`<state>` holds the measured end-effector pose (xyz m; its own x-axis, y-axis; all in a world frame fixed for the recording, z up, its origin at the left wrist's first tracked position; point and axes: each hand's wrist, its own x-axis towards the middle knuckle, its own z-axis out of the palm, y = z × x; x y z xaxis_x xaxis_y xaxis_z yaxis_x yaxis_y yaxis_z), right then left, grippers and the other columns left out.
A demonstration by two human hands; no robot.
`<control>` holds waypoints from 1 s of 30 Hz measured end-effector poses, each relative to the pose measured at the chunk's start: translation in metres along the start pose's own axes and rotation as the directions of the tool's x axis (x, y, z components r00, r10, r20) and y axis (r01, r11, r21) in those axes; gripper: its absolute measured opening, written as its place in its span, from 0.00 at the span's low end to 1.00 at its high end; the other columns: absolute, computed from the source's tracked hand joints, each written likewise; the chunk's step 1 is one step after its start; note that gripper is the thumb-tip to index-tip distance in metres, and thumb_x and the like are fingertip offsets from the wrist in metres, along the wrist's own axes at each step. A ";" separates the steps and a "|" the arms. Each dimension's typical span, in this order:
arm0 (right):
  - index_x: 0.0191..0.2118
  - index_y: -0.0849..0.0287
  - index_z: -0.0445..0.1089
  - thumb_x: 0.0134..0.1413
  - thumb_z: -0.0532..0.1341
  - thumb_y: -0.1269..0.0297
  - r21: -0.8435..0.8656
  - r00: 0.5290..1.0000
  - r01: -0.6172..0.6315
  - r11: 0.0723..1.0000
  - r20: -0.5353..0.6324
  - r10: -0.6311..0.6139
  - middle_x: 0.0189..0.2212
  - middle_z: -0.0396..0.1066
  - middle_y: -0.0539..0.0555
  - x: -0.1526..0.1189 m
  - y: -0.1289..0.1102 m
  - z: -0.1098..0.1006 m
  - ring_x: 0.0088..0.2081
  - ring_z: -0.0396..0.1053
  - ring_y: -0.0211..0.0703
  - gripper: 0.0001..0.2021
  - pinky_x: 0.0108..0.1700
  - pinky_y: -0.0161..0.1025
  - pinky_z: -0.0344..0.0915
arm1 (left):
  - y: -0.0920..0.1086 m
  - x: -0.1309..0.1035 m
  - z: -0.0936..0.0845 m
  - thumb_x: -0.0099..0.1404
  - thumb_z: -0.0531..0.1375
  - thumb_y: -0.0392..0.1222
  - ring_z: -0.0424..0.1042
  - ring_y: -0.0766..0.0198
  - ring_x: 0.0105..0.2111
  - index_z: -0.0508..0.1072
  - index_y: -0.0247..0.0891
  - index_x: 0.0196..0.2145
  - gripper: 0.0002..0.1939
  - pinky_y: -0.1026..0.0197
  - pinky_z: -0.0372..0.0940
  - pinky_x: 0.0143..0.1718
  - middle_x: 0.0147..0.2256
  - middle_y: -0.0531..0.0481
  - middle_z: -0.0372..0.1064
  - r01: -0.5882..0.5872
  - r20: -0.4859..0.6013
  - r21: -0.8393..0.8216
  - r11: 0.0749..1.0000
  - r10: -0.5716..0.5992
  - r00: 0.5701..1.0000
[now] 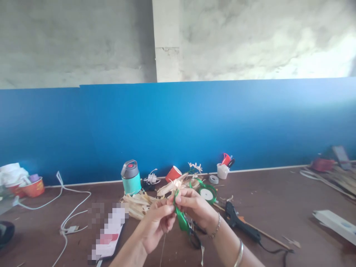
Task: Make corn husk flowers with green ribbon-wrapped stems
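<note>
A green ribbon [182, 219] hangs in a loop between my hands, its upper part pinched at the base of a small pale flower [176, 183]. My left hand [158, 219] has its thumb and fingers closed on the ribbon from the left. From the right, my right hand [196, 207] pinches near the flower's base, fingers closed on the ribbon. Behind my right hand lies a ribbon spool [206, 194] with a white centre and green ribbon. Scissors [195, 239] with dark handles lie below the hands, partly hidden.
Dried husks [136, 205], a turquoise flask [131, 181] and a tilted red cup [174, 173] stand behind my hands. A black glue gun [241, 224] lies right, with a tape roll [213, 179] behind. Left are a phone [111, 233] and white cables [65, 218].
</note>
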<state>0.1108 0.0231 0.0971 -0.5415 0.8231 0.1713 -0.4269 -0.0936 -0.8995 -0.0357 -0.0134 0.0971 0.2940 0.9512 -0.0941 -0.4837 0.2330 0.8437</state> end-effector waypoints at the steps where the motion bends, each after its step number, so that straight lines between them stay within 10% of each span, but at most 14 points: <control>1: 0.22 0.64 0.71 0.40 0.70 0.62 0.008 1.000 0.017 1.000 -0.005 -0.017 0.25 0.71 0.52 0.002 -0.003 0.000 0.23 0.62 0.32 0.11 0.27 0.31 0.56 | 0.004 0.001 0.003 0.41 0.69 0.40 0.57 0.76 0.15 0.69 0.34 0.21 0.13 0.71 0.49 0.16 0.17 0.56 0.63 0.021 0.011 -0.031 0.999 -0.021 1.000; 12: 0.19 0.63 0.69 0.39 0.71 0.61 -0.026 0.988 0.103 0.994 -0.112 -0.105 0.19 0.68 0.49 0.008 -0.012 0.019 0.21 0.61 0.34 0.13 0.24 0.32 0.56 | 0.021 0.002 0.015 0.47 0.63 0.39 0.58 0.72 0.15 0.68 0.35 0.19 0.08 0.68 0.52 0.17 0.16 0.56 0.61 -0.188 -0.049 0.412 0.892 0.227 0.973; 24: 0.17 0.61 0.66 0.38 0.69 0.57 -0.256 0.911 0.238 0.937 -0.277 -0.307 0.17 0.61 0.47 0.006 -0.021 0.035 0.22 0.54 0.33 0.16 0.26 0.33 0.53 | 0.011 -0.002 0.020 0.50 0.61 0.36 0.58 0.69 0.17 0.68 0.38 0.20 0.05 0.68 0.53 0.18 0.16 0.56 0.61 -0.391 -0.089 0.724 0.569 0.639 0.764; 30: 0.22 0.61 0.70 0.38 0.69 0.53 -0.280 0.929 0.164 0.946 -0.277 -0.243 0.22 0.66 0.50 0.003 -0.024 0.036 0.25 0.60 0.36 0.15 0.27 0.33 0.57 | 0.015 -0.006 0.026 0.50 0.63 0.41 0.57 0.70 0.15 0.68 0.37 0.18 0.08 0.67 0.52 0.17 0.14 0.57 0.60 -0.388 -0.177 0.613 0.689 0.597 0.782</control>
<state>0.0936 0.0073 0.1337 -0.1984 0.9432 0.2666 -0.2902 0.2033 -0.9351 -0.0235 -0.0207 0.1237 -0.2045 0.9190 0.3370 0.0579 -0.3323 0.9414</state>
